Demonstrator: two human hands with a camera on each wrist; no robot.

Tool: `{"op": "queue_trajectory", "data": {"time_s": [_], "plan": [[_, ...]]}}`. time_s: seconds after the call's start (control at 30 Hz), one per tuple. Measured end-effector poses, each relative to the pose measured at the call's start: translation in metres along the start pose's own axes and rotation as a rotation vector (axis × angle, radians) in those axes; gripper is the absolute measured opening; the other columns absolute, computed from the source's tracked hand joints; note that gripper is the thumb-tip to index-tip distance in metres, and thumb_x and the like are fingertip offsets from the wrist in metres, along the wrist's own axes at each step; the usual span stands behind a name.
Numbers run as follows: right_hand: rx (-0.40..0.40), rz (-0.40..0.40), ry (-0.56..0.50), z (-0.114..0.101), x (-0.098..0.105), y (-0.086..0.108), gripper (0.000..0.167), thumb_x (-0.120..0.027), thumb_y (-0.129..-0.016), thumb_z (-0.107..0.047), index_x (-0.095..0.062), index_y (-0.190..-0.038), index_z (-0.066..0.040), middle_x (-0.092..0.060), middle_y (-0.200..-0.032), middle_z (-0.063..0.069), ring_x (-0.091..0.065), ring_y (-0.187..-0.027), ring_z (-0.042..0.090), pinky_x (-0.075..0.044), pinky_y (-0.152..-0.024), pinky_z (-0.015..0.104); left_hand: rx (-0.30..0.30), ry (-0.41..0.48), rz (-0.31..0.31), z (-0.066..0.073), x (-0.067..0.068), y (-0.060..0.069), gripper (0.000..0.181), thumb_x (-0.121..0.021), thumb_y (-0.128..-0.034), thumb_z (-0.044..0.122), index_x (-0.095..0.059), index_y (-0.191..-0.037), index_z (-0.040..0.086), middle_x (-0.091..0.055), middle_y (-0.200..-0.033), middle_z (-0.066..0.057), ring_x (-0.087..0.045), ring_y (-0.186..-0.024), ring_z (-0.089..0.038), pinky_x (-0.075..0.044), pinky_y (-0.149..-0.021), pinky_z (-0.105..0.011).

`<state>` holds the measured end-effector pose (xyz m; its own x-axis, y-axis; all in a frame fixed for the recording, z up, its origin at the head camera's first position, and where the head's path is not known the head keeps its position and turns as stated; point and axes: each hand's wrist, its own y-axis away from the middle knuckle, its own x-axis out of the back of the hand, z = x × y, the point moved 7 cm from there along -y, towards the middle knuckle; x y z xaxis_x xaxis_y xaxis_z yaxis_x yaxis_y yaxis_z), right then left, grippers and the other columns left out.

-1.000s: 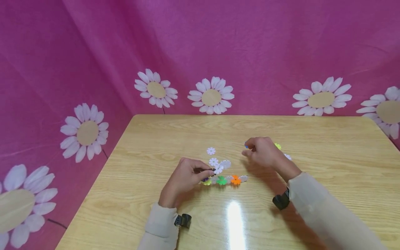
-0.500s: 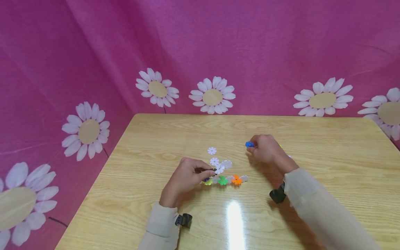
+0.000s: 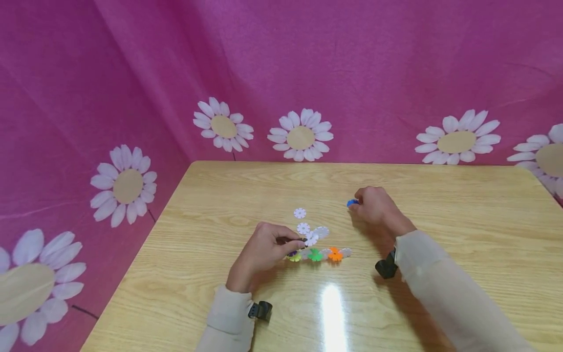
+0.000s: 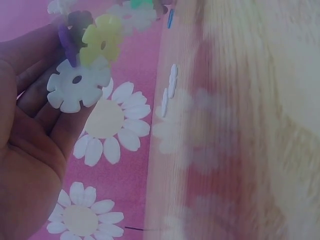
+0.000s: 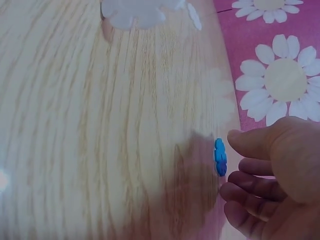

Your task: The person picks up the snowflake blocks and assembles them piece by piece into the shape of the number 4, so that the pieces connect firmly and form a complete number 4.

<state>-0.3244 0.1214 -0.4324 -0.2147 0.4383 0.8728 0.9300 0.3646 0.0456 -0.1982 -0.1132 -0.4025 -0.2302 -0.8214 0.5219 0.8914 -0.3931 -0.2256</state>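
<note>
My left hand (image 3: 268,247) grips one end of a chain of slotted flower-shaped plastic discs. In the left wrist view a white disc (image 4: 75,90), a yellow disc (image 4: 102,42), a purple disc (image 4: 66,46) and a dark disc show near the fingers. Farther along the chain are a green disc (image 3: 314,254) and an orange disc (image 3: 335,254), joined by translucent white ones. My right hand (image 3: 377,208) hovers low over a blue disc (image 5: 219,150) with a purple part beside it on the table. Thumb and fingers stand apart near it, with nothing gripped.
Loose white discs (image 3: 299,213) lie on the wooden table (image 3: 246,190) beyond the left hand. A pink curtain (image 3: 369,73) with printed daisies hangs along the table's back and left edges. Light reflects off the front of the tabletop.
My right hand has shifted slightly away from me, its fingertips drawing back so more of the blue disc shows. The yellow and white discs behind it are now hidden. The left hand stays put.
</note>
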Motion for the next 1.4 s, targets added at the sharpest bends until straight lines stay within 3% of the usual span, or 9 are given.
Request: {"op": "queue_trajectory", "data": {"time_s": [0.17, 0.37, 0.57, 0.9, 1.4], "plan": [[-0.010, -0.004, 0.019, 0.001, -0.001, -0.004, 0.021, -0.070, -0.092, -0.016, -0.062, -0.076, -0.003, -0.047, -0.067, 0.003, -0.045, -0.066, 0.020, -0.036, -0.059, 0.031, 0.019, 0.007, -0.002, 0.000, 0.001, 0.001, 0.007, -0.077, -0.0899, 0.015, -0.081, -0.092, 0.009, -0.074, -0.086, 0.007, -0.067, -0.071, -0.007, -0.056, -0.066, -0.028], [-0.059, -0.041, 0.049, 0.006, -0.003, -0.009, 0.024, -0.070, -0.092, -0.020, -0.072, -0.097, 0.004, -0.065, -0.087, 0.012, -0.056, -0.080, 0.027, -0.049, -0.071, 0.039, 0.015, -0.001, -0.005, 0.000, 0.000, 0.001, 0.006, -0.077, -0.0895, 0.014, -0.081, -0.092, 0.009, -0.074, -0.086, 0.007, -0.067, -0.070, -0.006, -0.056, -0.066, -0.028], [-0.106, -0.060, 0.075, 0.009, -0.005, -0.012, 0.030, -0.068, -0.094, -0.020, -0.070, -0.107, 0.006, -0.068, -0.102, 0.019, -0.060, -0.092, 0.031, -0.051, -0.083, 0.048, 0.024, -0.001, -0.003, -0.002, 0.000, 0.001, 0.006, -0.078, -0.0892, 0.014, -0.081, -0.092, 0.010, -0.074, -0.087, 0.007, -0.067, -0.072, -0.006, -0.056, -0.066, -0.028], [-0.121, -0.075, 0.063, 0.010, -0.008, -0.013, 0.026, -0.069, -0.094, -0.017, -0.069, -0.102, 0.007, -0.067, -0.095, 0.016, -0.060, -0.088, 0.030, -0.052, -0.080, 0.046, 0.027, 0.002, -0.002, -0.003, 0.001, 0.001, 0.007, -0.077, -0.0895, 0.014, -0.081, -0.093, 0.010, -0.074, -0.088, 0.007, -0.067, -0.072, -0.006, -0.056, -0.067, -0.028], [-0.110, -0.017, -0.040, 0.019, -0.002, 0.001, 0.026, -0.077, -0.089, -0.017, -0.061, -0.096, 0.002, -0.063, -0.087, 0.012, -0.054, -0.082, 0.027, -0.049, -0.075, 0.040, 0.011, -0.002, 0.004, -0.004, -0.001, 0.003, 0.007, -0.077, -0.0895, 0.013, -0.081, -0.094, 0.008, -0.075, -0.089, 0.004, -0.067, -0.072, -0.007, -0.056, -0.065, -0.028]]}}
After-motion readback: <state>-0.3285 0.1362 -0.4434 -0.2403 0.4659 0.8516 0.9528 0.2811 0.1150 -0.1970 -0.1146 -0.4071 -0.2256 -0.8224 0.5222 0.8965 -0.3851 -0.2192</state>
